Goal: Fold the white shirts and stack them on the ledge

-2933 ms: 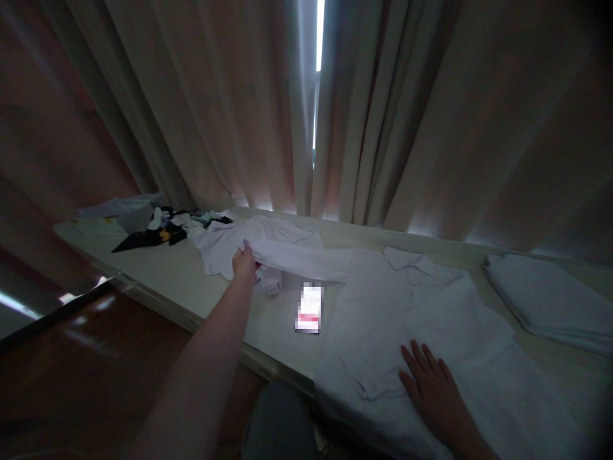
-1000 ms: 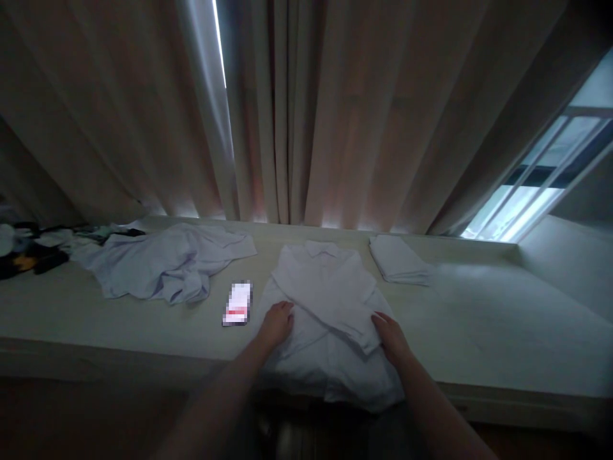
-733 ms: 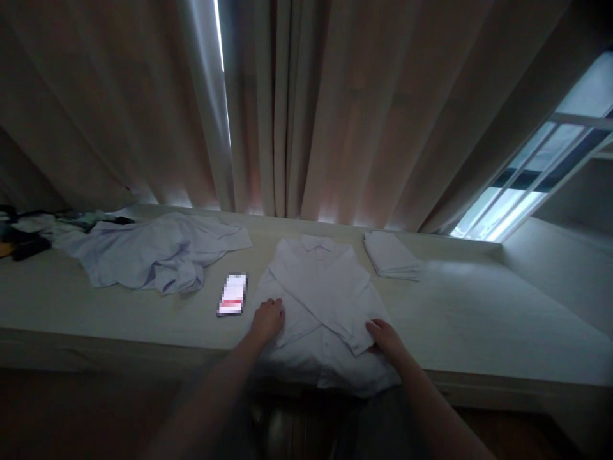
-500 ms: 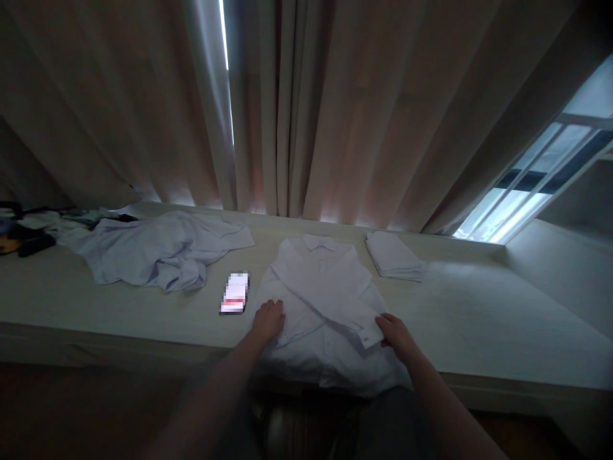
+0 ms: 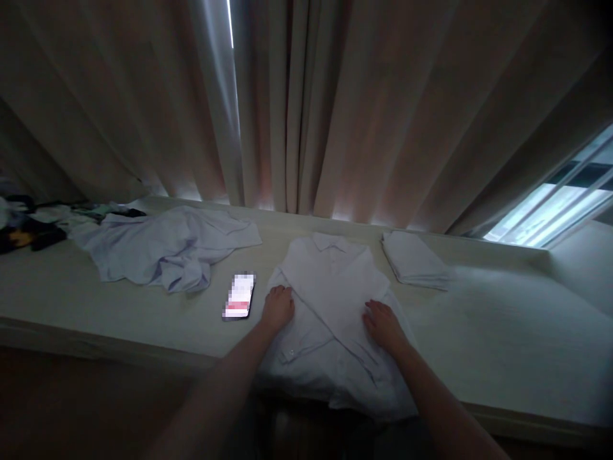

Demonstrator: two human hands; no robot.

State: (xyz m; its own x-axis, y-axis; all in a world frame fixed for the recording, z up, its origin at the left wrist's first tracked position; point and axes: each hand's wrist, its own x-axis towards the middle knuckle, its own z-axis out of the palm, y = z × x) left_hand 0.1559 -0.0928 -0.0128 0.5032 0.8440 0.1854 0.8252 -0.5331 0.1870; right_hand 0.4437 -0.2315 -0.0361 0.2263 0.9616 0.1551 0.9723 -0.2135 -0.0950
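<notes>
White shirt (image 5: 330, 268) lies directly beneath both hands, front up on the pale surface (image 5: 488, 338), its long axis running away from the person: collar (image 5: 330, 243) beyond the hands, hem on their near side, where it seems to droop over the surface's front edge. Both sleeves are laid across the front and cross between and below the hands, one cuff (image 5: 290, 353) showing just nearer the body than the left hand (image 5: 279, 306).

Neither hand is closer than the other, since both touch the cloth: the left hand sits by the left side edge, the right hand (image 5: 383, 324) opposite it by the right side. The right hand is palm down with its fingers loosely spread, gripping nothing that shows. The left hand's fingers are bent together against the fabric; whether they pinch any of it, I cannot tell.

Closest on the left hand's outer side is a phone (image 5: 239, 296), lit and near the shirt's edge but apart from it. Past that, farther left and beyond, are a crumpled white garment (image 5: 158, 249) and a heap of dark and light clothes (image 5: 33, 237). Beyond the right hand and a little to its right lies a folded white cloth (image 5: 414, 259), near the shirt's shoulder. Curtains (image 5: 383, 115) hang behind the surface, bounding the far side.
</notes>
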